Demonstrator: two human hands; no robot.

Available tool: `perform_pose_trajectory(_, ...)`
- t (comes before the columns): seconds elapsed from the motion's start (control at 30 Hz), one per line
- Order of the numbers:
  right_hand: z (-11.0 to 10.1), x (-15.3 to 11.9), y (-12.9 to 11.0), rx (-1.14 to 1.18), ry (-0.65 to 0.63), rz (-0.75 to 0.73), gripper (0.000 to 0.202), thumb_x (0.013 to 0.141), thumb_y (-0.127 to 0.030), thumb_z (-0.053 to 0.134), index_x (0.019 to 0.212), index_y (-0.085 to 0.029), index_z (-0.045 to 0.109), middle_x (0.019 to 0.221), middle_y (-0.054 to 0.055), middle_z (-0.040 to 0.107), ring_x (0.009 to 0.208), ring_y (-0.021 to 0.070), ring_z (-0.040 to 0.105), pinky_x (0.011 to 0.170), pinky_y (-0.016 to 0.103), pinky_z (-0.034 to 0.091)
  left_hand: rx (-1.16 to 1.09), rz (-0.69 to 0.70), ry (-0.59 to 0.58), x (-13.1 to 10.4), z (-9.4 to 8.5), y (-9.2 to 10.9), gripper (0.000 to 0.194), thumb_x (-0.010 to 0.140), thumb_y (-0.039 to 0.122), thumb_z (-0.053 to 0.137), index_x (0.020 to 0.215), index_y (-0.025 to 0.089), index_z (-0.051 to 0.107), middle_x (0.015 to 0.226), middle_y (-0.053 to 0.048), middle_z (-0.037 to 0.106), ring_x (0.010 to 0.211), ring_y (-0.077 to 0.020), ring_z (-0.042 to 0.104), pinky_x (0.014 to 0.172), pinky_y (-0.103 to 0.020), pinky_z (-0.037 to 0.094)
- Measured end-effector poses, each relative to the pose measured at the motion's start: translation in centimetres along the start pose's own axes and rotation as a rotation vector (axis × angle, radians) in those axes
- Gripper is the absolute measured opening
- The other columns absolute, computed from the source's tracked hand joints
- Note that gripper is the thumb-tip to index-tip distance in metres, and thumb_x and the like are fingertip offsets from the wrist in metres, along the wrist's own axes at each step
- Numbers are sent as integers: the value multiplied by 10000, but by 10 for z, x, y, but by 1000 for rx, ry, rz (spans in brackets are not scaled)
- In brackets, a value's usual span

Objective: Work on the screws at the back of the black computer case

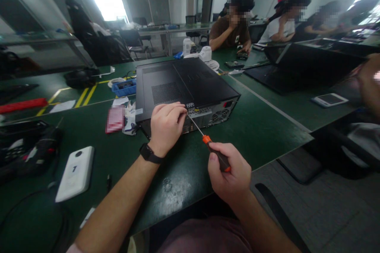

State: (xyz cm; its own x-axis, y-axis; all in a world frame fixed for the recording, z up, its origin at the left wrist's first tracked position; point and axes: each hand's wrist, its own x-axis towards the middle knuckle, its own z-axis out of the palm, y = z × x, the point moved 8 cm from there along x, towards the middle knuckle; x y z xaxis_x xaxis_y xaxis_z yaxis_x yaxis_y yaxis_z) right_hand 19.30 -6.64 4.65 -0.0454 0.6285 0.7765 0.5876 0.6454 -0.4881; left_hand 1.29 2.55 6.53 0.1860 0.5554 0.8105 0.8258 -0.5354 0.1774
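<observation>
Right hand clamped on the screwdriver, shaft slanting forward-left toward the rear panel of the desktop computer case, ahead. Left hand nearer, at that panel's upper edge; I can't tell whether it pinches anything.

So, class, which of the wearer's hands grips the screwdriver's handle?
The right hand, wrapped around the screwdriver's handle; the left hand is at the computer case's edge.

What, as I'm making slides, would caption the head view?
Right hand holds a screwdriver, its tip beside the left hand at a black computer case.
</observation>
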Motion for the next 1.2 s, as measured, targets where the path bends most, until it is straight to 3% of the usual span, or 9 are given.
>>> perform_pose_trajectory(0.6, -2, 1, -1, 12, 21, -9, 197, 920, -138, 603, 1089, -226, 654, 878, 12, 739, 702, 147, 712, 639, 274, 575, -16, -15, -38, 2, -1, 1, 100, 977, 176, 642, 944, 243, 710, 1097, -47, 822, 1111, -240, 762, 1002, -455, 522)
perform_pose_trajectory(0.83, -17, 4, 6, 50, 21, 48, 180, 931, -149, 594, 1072, -238, 664, 854, -2, 725, 661, 137, 686, 607, 265, 549, -11, 32, -69, 2, -6, 12, 111, 999, 173, 614, 962, 220, 708, 1067, -52, 817, 1053, -220, 758, 989, -429, 507)
perform_pose_trajectory(1.0, -27, 6, 42, 211, -141, 246, 159, 973, -205, 588, 1094, -252, 679, 801, -25, 705, 605, 125, 661, 570, 248, 525, 46, 21, -149, -6, -16, 22, 134, 1020, 195, 599, 948, 204, 711, 1020, -44, 812, 1017, -219, 738, 947, -405, 488)
perform_pose_trajectory(1.07, -29, 4, 60, 292, -213, 307, 173, 982, -249, 597, 1140, -250, 670, 896, -3, 729, 666, 135, 687, 625, 268, 555, 71, 25, -218, -14, -19, 25, 143, 1024, 194, 587, 952, 202, 710, 1008, -46, 806, 967, -220, 726, 920, -405, 484)
perform_pose_trajectory(1.2, -15, -7, 85, 364, -539, 390, 290, 980, -299, 622, 1264, -243, 632, 989, 25, 767, 812, 168, 737, 737, 299, 576, 107, 45, -452, -49, -10, 25, 108, 1010, 202, 607, 1047, 194, 708, 986, -61, 785, 907, -231, 706, 888, -406, 494)
